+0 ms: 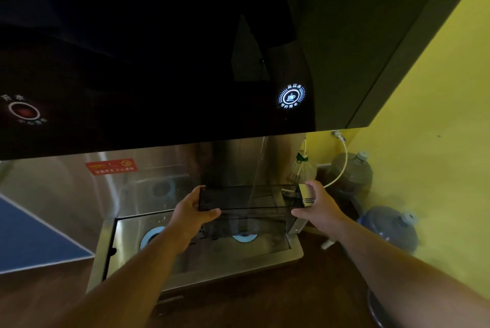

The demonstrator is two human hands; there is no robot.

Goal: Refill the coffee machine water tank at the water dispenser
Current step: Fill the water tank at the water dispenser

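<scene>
Gripping the water tank [252,201] at its 2 ends, the hands hold it level above the steel drip tray [191,266] of the water dispenser [159,62]. Left hand [192,215] wraps the near-left end; right hand [319,207] clasps the right end beside a metal fitting. A thin stream of water [258,166] falls from above into the smoke-tinted, transparent tank. Beyond, a lit blue button [291,96] glows on the black panel. 2 large water bottles [392,227] stand at right against the yellow wall [424,115].

The single head view looks forward and down, close to the water dispenser [159,62], whose dim upper panel perhaps fills half the frame.
</scene>
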